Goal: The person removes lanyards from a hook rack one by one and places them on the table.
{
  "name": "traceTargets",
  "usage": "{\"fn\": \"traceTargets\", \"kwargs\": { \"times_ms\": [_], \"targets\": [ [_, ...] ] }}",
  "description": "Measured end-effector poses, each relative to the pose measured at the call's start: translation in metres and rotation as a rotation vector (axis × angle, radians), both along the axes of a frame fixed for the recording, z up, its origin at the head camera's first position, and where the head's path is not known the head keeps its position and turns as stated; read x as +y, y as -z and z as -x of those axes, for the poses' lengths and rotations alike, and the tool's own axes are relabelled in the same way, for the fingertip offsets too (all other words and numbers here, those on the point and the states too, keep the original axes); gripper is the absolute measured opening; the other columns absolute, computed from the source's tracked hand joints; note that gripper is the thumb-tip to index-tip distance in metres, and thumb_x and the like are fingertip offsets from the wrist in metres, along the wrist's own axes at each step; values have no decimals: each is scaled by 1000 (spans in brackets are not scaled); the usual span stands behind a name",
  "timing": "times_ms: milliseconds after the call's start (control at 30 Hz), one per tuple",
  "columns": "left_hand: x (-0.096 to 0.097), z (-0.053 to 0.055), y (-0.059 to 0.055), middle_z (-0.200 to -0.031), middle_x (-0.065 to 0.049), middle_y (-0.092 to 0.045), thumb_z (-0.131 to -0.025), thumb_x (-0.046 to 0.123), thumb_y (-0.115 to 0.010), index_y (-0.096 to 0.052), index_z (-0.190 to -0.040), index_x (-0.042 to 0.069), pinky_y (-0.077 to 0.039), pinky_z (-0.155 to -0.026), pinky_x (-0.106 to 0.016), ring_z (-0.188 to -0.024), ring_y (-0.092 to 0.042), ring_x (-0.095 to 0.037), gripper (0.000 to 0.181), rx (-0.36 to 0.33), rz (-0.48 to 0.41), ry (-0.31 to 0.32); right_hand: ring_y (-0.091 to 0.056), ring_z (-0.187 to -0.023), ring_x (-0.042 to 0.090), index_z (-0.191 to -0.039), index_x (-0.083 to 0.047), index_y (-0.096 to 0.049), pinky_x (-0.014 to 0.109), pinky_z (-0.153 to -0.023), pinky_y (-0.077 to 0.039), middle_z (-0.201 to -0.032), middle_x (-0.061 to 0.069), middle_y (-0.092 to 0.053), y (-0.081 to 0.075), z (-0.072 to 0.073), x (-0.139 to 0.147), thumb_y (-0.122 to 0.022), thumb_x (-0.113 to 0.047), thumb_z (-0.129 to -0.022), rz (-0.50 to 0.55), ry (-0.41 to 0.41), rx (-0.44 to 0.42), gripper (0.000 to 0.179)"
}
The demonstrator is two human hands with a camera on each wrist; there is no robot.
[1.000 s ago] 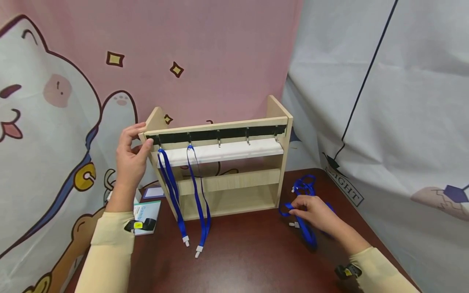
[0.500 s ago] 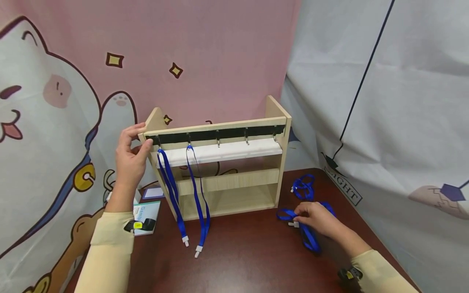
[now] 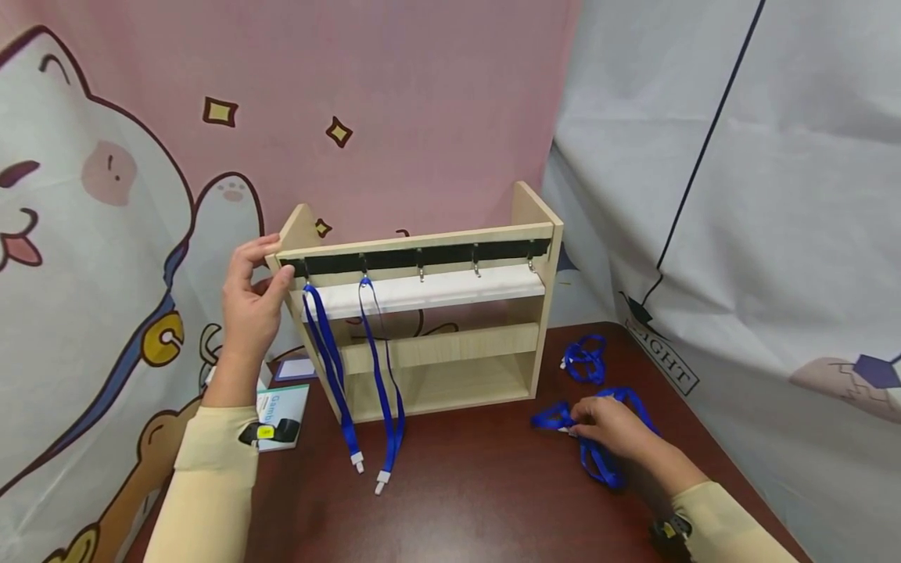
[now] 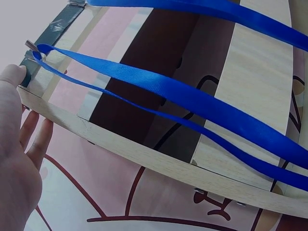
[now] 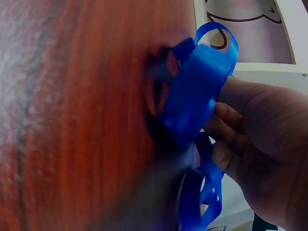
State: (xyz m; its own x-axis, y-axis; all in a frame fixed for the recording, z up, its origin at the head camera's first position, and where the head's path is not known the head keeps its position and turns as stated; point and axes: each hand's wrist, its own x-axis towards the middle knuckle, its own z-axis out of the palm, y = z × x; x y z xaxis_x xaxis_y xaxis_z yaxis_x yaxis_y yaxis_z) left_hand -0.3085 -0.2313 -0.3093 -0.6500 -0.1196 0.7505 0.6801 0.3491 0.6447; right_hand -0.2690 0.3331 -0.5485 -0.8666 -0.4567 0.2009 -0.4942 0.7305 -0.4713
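My left hand point(image 3: 252, 309) grips the upper left corner of a small wooden rack point(image 3: 436, 344), thumb on the front and fingers around the side board. A dark strip on its top rail carries several metal hooks. From the two leftmost hooks hang blue lanyards: the first lanyard point(image 3: 327, 344), also near in the left wrist view, and a second lanyard point(image 3: 385, 383), both with white clips at the bottom. Right of the rack, my right hand point(image 3: 614, 428) pinches a bunched blue lanyard point(image 5: 199, 91) low over the table. Its fingertips are partly hidden by the ribbon.
Another coiled lanyard point(image 3: 584, 360) lies behind my right hand on the dark wooden table point(image 3: 479, 485). A light-blue booklet point(image 3: 284, 418) and a card point(image 3: 296, 370) lie left of the rack. Printed cloth walls stand close behind and to the right.
My right hand has moved a little right and closer to me, shifting the loose blue ribbon with it. The coiled lanyard behind has separated from the bunch. My left hand stays put.
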Motion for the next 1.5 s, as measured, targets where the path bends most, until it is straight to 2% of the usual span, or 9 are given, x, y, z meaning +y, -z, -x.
{"fn": "traceTargets", "kwargs": {
  "times_ms": [367, 567, 833, 1000, 1133, 1333, 1500],
  "targets": [
    [0, -1, -1, -157, -5, -58, -109, 8, -67, -62, -141, -4, -51, -96, -24, -135, -54, -17, 35, 3, 4, -4, -52, -66, -2, -93, -18, -74, 25, -59, -46, -75, -17, -61, 4, 2, -1, -89, -19, -95, -23, 46, -51, 14],
    [-1, -1, -1, -157, -6, -58, -109, 7, -67, -62, -141, -5, -50, -96, -24, -135, -54, -17, 35, 4, 4, -5, -54, -70, 0, -101, -13, -77, 28, -63, -49, -79, -15, -61, 1, 3, -4, -93, -25, -91, -45, 75, -36, 23],
    [-2, 0, -1, -157, -5, -58, -109, 8, -67, -62, -142, -4, -50, -97, -24, -136, -53, -17, 35, 2, 4, -11, -57, -77, 4, -106, -12, -75, 31, -68, -50, -87, -9, -66, -5, 4, -7, -95, -30, -89, -30, 121, -47, 31],
    [-2, 0, -1, -156, -6, -59, -108, 6, -67, -63, -140, -4, -50, -94, -24, -132, -55, -16, 34, 19, 5, -10, -60, -81, 6, -108, -11, -76, 31, -71, -53, -89, -10, -66, -8, 5, -10, -94, -32, -91, 21, 114, -21, 32],
    [-2, 1, 0, -156, -6, -59, -108, 6, -67, -63, -140, -4, -50, -93, -24, -131, -55, -16, 33, 24, 6, -10, -61, -81, 4, -109, -11, -76, 29, -69, -53, -91, -12, -67, -14, 3, -20, -92, -29, -92, 84, 104, 39, 29],
    [-3, 2, 1, -156, -6, -59, -108, 6, -67, -63, -140, -4, -50, -93, -24, -131, -55, -16, 34, 24, -3, -6, -59, -71, 4, -115, -14, -75, 28, -59, -50, -91, -11, -66, -31, 2, -55, -90, -20, -95, 257, 106, 131, 26],
    [-3, 6, 3, -157, -8, -58, -108, 5, -67, -63, -140, -4, -50, -92, -24, -132, -55, -16, 34, 27, 7, -1, -65, -80, 5, -120, -15, -75, 30, -65, -56, -94, -9, -70, -43, 5, -92, -91, -14, -94, 344, 49, 204, 31]
  ]
}}
